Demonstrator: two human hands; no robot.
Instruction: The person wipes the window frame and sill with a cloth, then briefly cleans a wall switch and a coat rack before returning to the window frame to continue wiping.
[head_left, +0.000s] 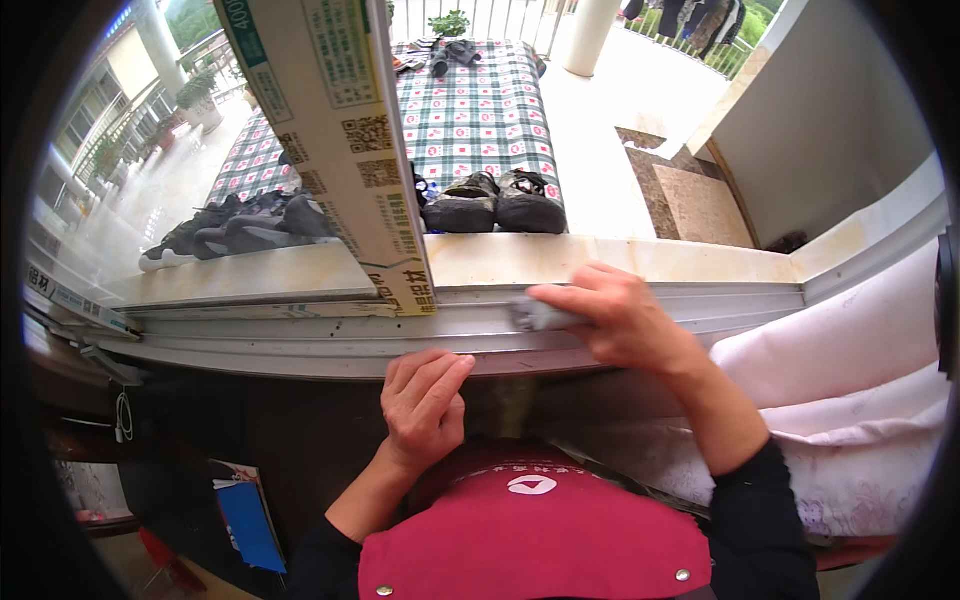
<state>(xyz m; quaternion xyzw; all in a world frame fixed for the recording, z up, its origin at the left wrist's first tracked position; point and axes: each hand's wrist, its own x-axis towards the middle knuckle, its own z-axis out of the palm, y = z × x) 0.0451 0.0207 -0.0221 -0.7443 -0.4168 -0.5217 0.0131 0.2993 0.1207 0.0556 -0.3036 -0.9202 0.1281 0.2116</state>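
My right hand (619, 319) grips a small grey object (546, 313), blurred, perhaps a brush or a rolled cloth, at the track of an aluminium sliding window frame (465, 330). The index finger lies along its top. My left hand (426, 401) rests with bent fingers on the near edge of the frame and shows nothing in it. Left of the grey object stands the upright edge of the sliding sash (409, 255), covered in printed protective film.
Beyond the marble sill (517, 259), dark shoes (495, 202) stand on a checked cloth (480, 112). Pale curtains (832, 360) hang at the right. A blue folder or booklet (251, 525) lies on a dark surface at the lower left, near a white cable (124, 416).
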